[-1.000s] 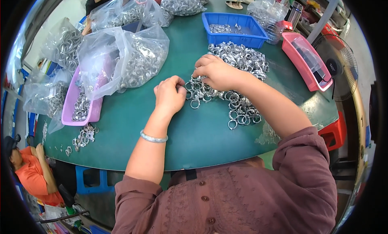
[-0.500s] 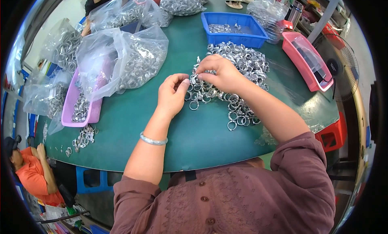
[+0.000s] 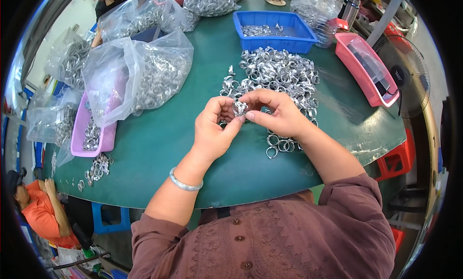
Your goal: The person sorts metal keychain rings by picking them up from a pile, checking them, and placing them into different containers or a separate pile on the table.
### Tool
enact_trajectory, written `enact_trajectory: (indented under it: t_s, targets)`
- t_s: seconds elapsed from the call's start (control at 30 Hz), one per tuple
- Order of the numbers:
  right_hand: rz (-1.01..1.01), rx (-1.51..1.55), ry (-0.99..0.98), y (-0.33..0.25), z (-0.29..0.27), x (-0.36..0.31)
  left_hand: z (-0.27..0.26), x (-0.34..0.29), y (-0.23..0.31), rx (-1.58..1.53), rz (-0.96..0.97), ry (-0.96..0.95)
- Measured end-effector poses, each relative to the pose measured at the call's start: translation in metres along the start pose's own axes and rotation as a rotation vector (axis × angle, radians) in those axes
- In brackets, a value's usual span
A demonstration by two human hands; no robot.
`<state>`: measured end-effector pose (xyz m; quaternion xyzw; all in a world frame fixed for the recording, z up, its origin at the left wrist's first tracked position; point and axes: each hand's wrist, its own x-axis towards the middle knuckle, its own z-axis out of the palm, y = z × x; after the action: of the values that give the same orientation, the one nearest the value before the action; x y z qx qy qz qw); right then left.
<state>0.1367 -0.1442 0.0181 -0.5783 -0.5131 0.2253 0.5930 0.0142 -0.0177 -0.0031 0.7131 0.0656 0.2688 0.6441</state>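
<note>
Between my two hands is a silver metal hose clamp (image 3: 240,108), held up over the near edge of a heap of similar ring-shaped clamps (image 3: 279,71). My left hand (image 3: 214,127) pinches it from the left with thumb and fingers. From the right, the thumb and forefinger of my right hand (image 3: 277,116) close on the same clamp. My fingers cover part of the ring. Loose clamps (image 3: 279,145) lie on the green table just below my right hand.
A blue tray (image 3: 275,46) with some clamps stands behind the heap. On the left, a clear bag of clamps (image 3: 161,76) leans over a purple basket (image 3: 107,143). A pink basket (image 3: 364,71) and a fan (image 3: 410,76) are at right. Other people sit left and far left.
My right hand has come back from the heap toward me and now meets my left hand. A clamp now shows between the fingers of both.
</note>
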Motion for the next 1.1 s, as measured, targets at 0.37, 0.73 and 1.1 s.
enact_trajectory:
  t_s: [0.37,0.73,1.1]
  targets:
    - [0.203,0.168,-0.019,0.01,-0.002,-0.006,-0.003,-0.001,0.001,0.337,0.18,0.007]
    - [0.213,0.181,-0.019,0.014,-0.002,-0.008,0.001,0.0,-0.001,0.212,0.218,0.039]
    - [0.011,-0.296,0.053,0.013,-0.008,-0.006,-0.016,0.006,-0.005,-0.659,-0.424,-0.187]
